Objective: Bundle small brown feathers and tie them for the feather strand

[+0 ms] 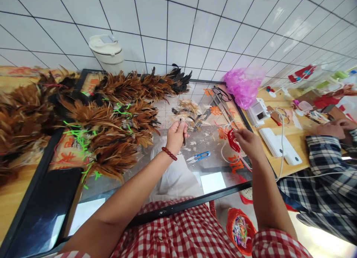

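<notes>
My left hand [176,134] is closed in a fist around a small bunch of pale feathers and a thin stem, above the glass tabletop [195,142]. A red bead bracelet [169,153] circles that wrist. My right hand [247,142] pinches a bundle of red string [232,140], with a loose white cord looping beside it. Blue thread snips [199,156] lie on the glass between my hands. Loose pale feathers [187,111] are scattered just beyond my left hand.
Bundles of brown and black feathers [106,124] tied with green string fill the left of the table. A white lidded cup [107,51], glasses [221,93], a pink plastic bag [244,85] and an orange basket [240,230] are nearby. Another person's plaid sleeve [323,150] rests at right.
</notes>
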Tool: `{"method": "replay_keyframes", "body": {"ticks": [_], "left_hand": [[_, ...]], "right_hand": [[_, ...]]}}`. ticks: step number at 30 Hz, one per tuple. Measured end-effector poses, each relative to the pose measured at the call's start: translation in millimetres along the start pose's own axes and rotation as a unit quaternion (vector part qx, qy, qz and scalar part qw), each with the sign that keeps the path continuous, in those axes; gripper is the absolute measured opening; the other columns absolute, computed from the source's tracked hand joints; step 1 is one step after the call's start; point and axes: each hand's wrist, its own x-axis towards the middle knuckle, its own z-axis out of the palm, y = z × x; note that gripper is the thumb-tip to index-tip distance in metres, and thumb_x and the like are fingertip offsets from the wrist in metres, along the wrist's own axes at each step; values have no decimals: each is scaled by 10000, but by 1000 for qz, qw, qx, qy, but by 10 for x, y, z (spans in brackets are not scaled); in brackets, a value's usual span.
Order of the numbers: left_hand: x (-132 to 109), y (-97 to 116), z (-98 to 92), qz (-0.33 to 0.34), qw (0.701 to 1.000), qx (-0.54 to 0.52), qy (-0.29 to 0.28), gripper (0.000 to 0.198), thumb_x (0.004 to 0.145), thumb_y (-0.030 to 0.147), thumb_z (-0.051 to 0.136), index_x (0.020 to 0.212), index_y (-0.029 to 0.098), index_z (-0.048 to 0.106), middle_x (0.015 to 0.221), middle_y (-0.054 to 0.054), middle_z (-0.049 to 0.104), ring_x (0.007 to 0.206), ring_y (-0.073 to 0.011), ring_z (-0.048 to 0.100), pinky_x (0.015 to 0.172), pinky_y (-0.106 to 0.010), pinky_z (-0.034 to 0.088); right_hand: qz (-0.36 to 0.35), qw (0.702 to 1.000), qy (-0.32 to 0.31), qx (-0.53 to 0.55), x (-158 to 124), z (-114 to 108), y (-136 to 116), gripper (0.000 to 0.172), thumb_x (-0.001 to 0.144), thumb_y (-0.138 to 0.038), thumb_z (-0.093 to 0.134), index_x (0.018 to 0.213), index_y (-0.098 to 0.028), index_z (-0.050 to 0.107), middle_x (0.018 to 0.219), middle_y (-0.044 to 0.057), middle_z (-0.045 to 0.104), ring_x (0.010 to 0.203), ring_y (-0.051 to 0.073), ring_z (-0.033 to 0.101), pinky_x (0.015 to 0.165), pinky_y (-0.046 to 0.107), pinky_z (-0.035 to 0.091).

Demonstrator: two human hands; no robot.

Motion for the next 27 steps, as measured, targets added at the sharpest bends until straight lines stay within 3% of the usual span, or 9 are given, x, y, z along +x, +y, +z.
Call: {"method": "replay_keyframes", "body": {"ticks": [2, 3, 6, 9, 14, 17, 19, 21, 27], "left_hand": [[-7, 2, 2, 1, 1000, 3, 0, 319, 780, 453, 633, 712, 158, 532, 554, 66, 438, 430, -36, 405, 499, -187, 454], [-10, 3, 4, 1, 1000, 3, -1, 316, 783, 449, 631, 712, 158, 531, 553, 66, 437, 430, -37, 405, 499, -188, 453], [-18, 8, 10, -2, 1000, 8, -1, 306, 796, 442, 619, 715, 161, 529, 550, 67, 433, 431, -40, 403, 502, -189, 450], [-21, 19, 18, -9, 1000, 12, 1, 301, 806, 439, 609, 715, 163, 530, 550, 66, 430, 430, -41, 402, 504, -187, 447], [-14, 20, 15, -3, 1000, 13, 3, 299, 801, 441, 611, 716, 166, 531, 544, 69, 431, 425, -42, 398, 504, -187, 449], [-9, -1, 5, 2, 1000, 16, 3, 305, 792, 446, 618, 715, 163, 532, 544, 68, 436, 427, -42, 399, 502, -187, 451], [-6, -15, -2, 2, 1000, 19, 1, 308, 787, 449, 622, 720, 161, 536, 546, 68, 438, 428, -41, 399, 501, -187, 452], [-2, -22, -6, 2, 1000, 21, 0, 311, 787, 453, 622, 719, 162, 535, 546, 68, 437, 426, -40, 396, 501, -186, 452], [-1, -6, -4, 8, 1000, 22, 0, 324, 783, 465, 626, 717, 160, 539, 545, 66, 440, 429, -41, 398, 500, -187, 451]], "right_hand": [[-27, 989, 120, -88, -55, -115, -67, 238, 781, -409, 585, 821, -188, 661, 708, 43, 638, 644, 159, 575, 631, 297, 471], [-25, 985, 141, -99, -74, -167, -90, 223, 773, -394, 596, 821, -188, 665, 693, 39, 633, 624, 153, 565, 612, 291, 460], [18, 998, 66, -18, -77, -281, -113, 212, 719, -374, 662, 808, -182, 653, 642, 17, 617, 554, 127, 534, 530, 259, 422], [52, 991, -2, 121, -30, -340, -98, 228, 670, -349, 716, 793, -176, 634, 677, 16, 626, 573, 115, 557, 515, 234, 425], [90, 954, 50, 280, 13, -431, -119, 252, 618, -344, 746, 759, -208, 588, 633, -18, 607, 518, 99, 547, 435, 202, 372], [93, 968, 62, 223, -21, -525, -171, 244, 610, -336, 759, 751, -198, 615, 559, -20, 586, 461, 97, 509, 396, 200, 317], [63, 978, 107, 170, -60, -617, -222, 214, 630, -310, 763, 763, -190, 645, 604, 6, 621, 459, 94, 497, 389, 210, 299], [24, 969, 150, 193, -93, -715, -284, 174, 663, -298, 751, 768, -204, 650, 689, 26, 658, 455, 89, 482, 386, 224, 298], [-36, 955, 135, 261, -92, -838, -485, 143, 648, -251, 754, 714, -198, 640, 822, 64, 690, 439, 74, 444, 367, 235, 231]]}}
